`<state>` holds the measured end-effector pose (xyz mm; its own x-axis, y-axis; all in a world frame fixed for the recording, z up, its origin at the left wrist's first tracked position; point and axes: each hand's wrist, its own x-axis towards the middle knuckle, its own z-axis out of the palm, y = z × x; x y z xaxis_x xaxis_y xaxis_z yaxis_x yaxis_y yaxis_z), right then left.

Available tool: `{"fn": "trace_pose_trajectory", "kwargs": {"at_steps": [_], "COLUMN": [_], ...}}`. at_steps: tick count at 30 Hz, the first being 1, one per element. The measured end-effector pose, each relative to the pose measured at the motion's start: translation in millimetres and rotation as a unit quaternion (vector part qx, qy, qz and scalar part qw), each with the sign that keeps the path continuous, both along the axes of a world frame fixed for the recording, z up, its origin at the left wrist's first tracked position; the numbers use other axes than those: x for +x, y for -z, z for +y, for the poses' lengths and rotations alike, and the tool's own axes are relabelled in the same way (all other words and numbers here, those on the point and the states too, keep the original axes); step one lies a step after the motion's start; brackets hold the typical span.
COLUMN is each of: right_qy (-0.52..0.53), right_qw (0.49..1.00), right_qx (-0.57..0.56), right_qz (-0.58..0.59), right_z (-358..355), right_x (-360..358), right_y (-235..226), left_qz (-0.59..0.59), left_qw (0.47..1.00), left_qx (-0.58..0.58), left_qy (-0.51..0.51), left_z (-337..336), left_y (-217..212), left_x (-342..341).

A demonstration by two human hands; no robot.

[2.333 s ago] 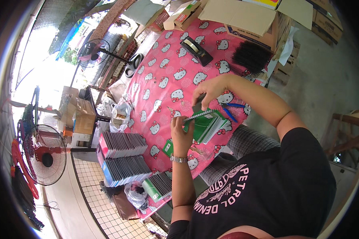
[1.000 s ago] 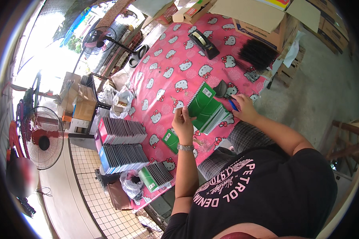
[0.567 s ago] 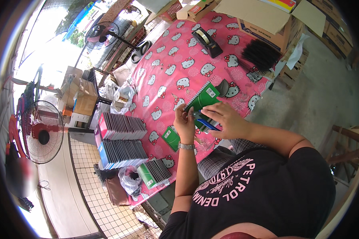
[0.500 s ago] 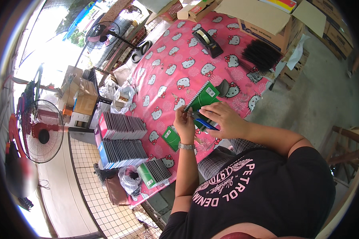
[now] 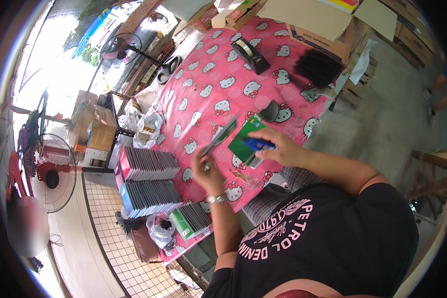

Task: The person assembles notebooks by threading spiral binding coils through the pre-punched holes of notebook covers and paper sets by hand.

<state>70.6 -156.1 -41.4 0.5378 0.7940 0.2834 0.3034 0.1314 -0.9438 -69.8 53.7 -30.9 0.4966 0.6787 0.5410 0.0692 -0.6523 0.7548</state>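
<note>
- Currently, the lifted notebook (image 5: 224, 134) is tilted up and seen nearly edge-on, a thin slanting strip with a greenish face and a greyish edge; motion blur hides the details of its binding.
- It is above the pink patterned tablecloth (image 5: 223, 82), to the left of the stack of green notebooks (image 5: 239, 148) and apart from it.
- The left hand (image 5: 207, 174) is closed on the notebook's lower end, thumb and fingers pinching it.
- The right hand (image 5: 283, 147) is curled around the blue-handled pliers (image 5: 260, 144), over the stack; how far the plier jaws are parted, I cannot tell.
- The stack shows a plain green cover with a small bright patch near its far corner, and pale page edges along the near side.
- Just beyond the stack, a dark rounded scoop-like piece (image 5: 269, 111) lies on the cloth.
- Half a second ago, the left hand held the notebook's coil edge over the stack, with the pliers' tip close by; now notebook and pliers are well apart.
- The left hand has shifted leftward and nearer the body, while the right has stayed over the stack.
- The dark piece, partly covered by the notebook then, now shows more fully.
- At 2.3 seconds back, the pliers lay on the cloth; now they are held.
</note>
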Motion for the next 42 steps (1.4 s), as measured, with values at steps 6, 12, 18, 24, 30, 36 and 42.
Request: {"fn": "trace_pose_trajectory", "kwargs": {"at_steps": [6, 12, 18, 24, 30, 36, 42], "right_qy": [0.213, 0.286, 0.352, 0.33, 0.1, 0.019, 0.074], "right_qw": [0.958, 0.921, 0.869, 0.906, 0.98, 0.989, 0.987], "right_qx": [-0.176, -0.18, -0.273, -0.178, -0.096, 0.008, 0.0], "right_qz": [-0.077, -0.194, -0.215, -0.197, -0.14, -0.147, -0.139], "right_z": [-29, 18, 24, 11, -14, -16, 8], "right_x": [44, 82, 172, 164, 110, 84, 74], "right_y": [118, 118, 157, 122, 32, 8, -6], "left_qz": [0.208, 0.389, 0.216, 0.34, 0.32, 0.298, 0.255], "left_qw": [0.964, 0.903, 0.908, 0.865, 0.868, 0.889, 0.911], "left_qx": [0.136, 0.129, 0.293, 0.301, 0.325, 0.282, 0.301], "left_qy": [-0.099, -0.131, 0.208, 0.213, 0.196, 0.202, 0.119], "left_z": [58, 86, -59, -65, -61, -35, -28], "left_y": [-29, 34, -9, 16, 22, -16, -4], "left_x": [-52, -40, 54, 44, 30, 38, 68]}}
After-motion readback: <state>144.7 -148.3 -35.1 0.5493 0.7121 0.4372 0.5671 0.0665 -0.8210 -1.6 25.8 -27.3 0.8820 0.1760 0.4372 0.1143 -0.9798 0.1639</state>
